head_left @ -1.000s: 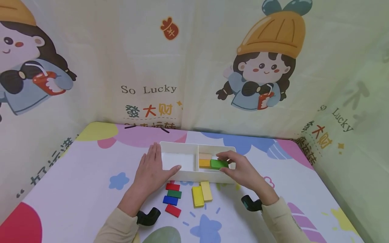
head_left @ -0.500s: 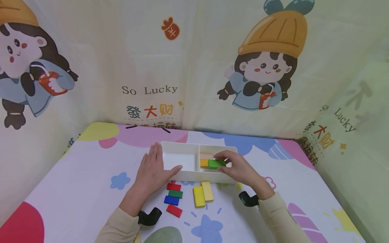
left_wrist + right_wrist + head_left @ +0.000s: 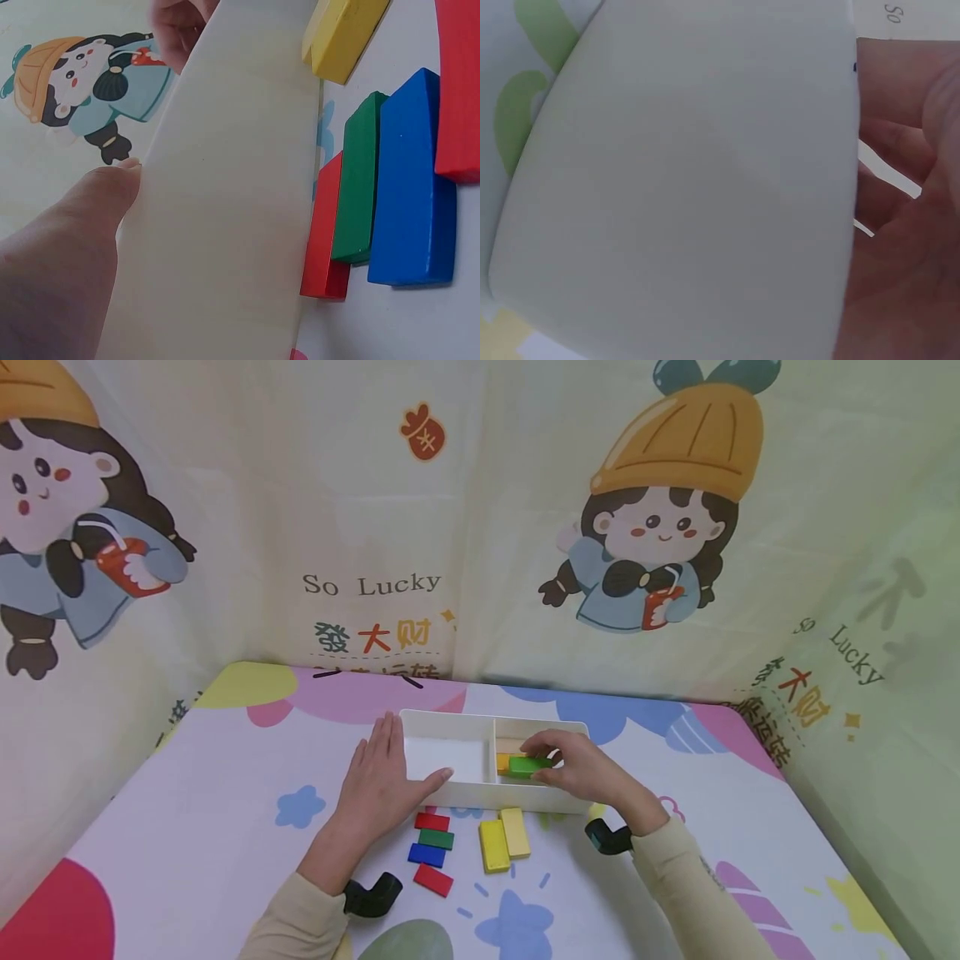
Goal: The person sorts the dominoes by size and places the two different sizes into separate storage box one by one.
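A white two-compartment box (image 3: 465,796) stands on the table. My left hand (image 3: 378,785) lies along its left end with fingers straight, and the thumb (image 3: 97,199) touches the front rim. Inside the right compartment my right hand (image 3: 587,768) pinches a green block (image 3: 525,767) between thumb and fingers. An orange block (image 3: 502,763) shows just left of the green one, and a peach-coloured block (image 3: 512,746) lies behind. In the right wrist view the box wall (image 3: 682,180) hides the fingertips and the green block.
In front of the box lie a red block (image 3: 432,821), a dark green block (image 3: 437,838), a blue block (image 3: 427,855) and another red block (image 3: 433,880). To their right are a yellow block (image 3: 494,847) and a pale yellow block (image 3: 515,833). A printed curtain (image 3: 495,527) hangs behind.
My right hand has slid the green block leftward inside the right compartment, so less of the orange block shows. The left hand has stayed against the box.
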The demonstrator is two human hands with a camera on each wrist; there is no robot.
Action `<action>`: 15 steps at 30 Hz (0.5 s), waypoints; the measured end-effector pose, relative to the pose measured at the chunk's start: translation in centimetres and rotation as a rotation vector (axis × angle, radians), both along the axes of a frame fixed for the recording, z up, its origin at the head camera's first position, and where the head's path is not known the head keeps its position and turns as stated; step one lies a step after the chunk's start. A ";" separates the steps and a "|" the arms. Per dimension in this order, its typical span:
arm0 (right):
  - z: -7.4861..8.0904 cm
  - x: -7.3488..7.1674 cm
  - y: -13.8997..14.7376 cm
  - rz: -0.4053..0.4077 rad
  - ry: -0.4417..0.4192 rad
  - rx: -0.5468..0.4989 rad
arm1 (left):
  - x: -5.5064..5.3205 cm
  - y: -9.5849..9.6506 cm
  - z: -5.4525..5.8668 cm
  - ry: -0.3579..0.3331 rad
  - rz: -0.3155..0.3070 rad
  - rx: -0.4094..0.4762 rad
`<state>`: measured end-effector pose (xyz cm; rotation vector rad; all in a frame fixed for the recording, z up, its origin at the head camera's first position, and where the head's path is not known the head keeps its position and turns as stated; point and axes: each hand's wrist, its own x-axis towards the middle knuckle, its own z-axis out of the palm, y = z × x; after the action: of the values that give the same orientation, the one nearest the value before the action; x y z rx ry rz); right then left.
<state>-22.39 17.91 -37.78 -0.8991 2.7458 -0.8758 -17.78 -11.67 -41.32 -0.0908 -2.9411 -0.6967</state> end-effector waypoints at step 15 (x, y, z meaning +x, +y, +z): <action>-0.1 -0.7 -0.7 0.039 -0.061 0.056 | 0.0 0.2 0.0 -0.001 0.005 -0.009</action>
<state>-23.14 17.17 -37.85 -0.8979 2.6771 -0.8016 -17.78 -11.52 -41.34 -0.0846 -2.9444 -0.6824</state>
